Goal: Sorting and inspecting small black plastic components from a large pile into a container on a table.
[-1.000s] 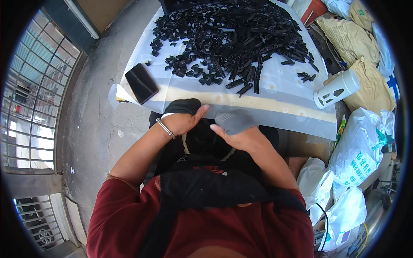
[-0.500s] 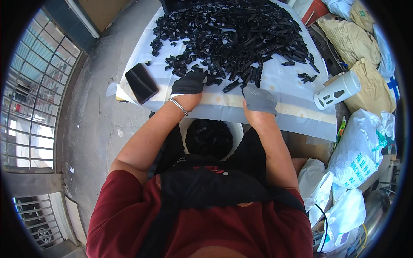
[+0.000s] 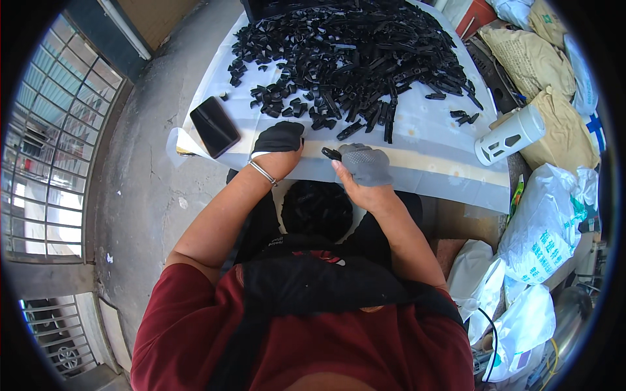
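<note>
Near the front edge of the table, my right hand [image 3: 365, 168], in a grey glove with bare thumb, grips a small black plastic part [image 3: 330, 154]. The part's end pokes out to the left beyond my fingers. My left hand [image 3: 278, 146], in a dark glove with a bracelet at the wrist, is closed just left of it over the edge. Whatever its fingers hold is hidden. Beyond both hands spreads a big pile of black plastic parts [image 3: 365, 72], some short and curved, others long. Below the edge, between my knees, a white bucket [image 3: 360, 195] contains more black parts.
A dark phone [image 3: 214, 127] lies at the table's left corner. On the right edge a white cup-like cylinder with cutouts [image 3: 510, 135] leans outward. Stuffed sacks [image 3: 544, 225] crowd the right side. A barred window [image 3: 55, 143] stands left, past the concrete floor [image 3: 147, 150].
My right hand has moved left, toward my left hand, and the black part now shows in it. My left hand has drawn back slightly from the pile toward me.
</note>
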### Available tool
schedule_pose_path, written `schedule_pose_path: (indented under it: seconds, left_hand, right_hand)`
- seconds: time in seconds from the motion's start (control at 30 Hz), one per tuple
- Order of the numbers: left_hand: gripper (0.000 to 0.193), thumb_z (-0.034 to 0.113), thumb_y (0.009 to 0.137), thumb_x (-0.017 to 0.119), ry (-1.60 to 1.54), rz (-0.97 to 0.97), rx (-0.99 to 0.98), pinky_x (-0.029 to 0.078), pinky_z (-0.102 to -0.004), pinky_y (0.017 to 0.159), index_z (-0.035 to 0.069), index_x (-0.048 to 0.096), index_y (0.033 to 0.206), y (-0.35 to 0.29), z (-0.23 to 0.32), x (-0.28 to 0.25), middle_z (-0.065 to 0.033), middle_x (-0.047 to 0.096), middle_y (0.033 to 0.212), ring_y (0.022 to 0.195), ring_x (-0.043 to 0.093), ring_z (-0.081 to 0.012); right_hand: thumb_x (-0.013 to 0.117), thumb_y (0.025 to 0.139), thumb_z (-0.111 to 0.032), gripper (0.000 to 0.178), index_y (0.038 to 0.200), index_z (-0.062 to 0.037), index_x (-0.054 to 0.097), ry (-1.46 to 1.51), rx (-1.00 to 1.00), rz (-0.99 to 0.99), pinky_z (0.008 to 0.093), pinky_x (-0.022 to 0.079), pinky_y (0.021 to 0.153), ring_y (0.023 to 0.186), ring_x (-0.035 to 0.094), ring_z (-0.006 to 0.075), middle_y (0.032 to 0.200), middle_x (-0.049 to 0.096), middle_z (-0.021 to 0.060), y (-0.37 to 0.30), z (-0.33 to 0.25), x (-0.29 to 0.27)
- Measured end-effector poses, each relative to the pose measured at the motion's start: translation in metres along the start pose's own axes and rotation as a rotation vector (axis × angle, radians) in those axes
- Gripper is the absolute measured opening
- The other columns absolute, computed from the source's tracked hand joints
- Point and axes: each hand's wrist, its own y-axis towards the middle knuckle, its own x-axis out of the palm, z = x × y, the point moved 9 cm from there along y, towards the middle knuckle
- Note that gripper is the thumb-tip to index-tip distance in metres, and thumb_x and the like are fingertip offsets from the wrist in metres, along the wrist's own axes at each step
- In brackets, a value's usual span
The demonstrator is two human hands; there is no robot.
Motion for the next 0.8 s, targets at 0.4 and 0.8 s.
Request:
schedule_pose_path:
  seconds: [0.4, 0.8]
  left_hand:
    - [0.024, 0.025, 0.087, 0.047, -0.676, -0.417, -0.33, 0.045, -0.0305, 0.059, 0.004, 0.058, 0.091, -0.049, 0.025, 0.02, -0.0081, 0.06, 0.069, 0.062, 0.058, -0.017]
    - [0.039, 0.038, 0.091, 0.043, -1.303, -0.368, -0.509, 0.044, -0.0265, 0.064, 0.003, 0.06, 0.093, -0.058, 0.022, 0.026, -0.0029, 0.06, 0.08, 0.071, 0.054, -0.0129]
  right_hand:
    - [0.062, 0.072, -0.021, 0.017, 0.081, -0.0075, 0.058, -0.178, -0.286, 0.244, 0.0382, 0.042, 0.057, 0.062, 0.055, 0.0257, 0.066, 0.055, 0.0078, -0.004, -0.049, -0.01]
    - [0.061, 0.078, -0.021, 0.021, 0.089, -0.0035, 0.058, 0.158, -0.132, 0.177, 0.0366, 0.042, 0.061, 0.067, 0.056, 0.0278, 0.074, 0.059, 0.0103, -0.012, -0.033, -0.022]
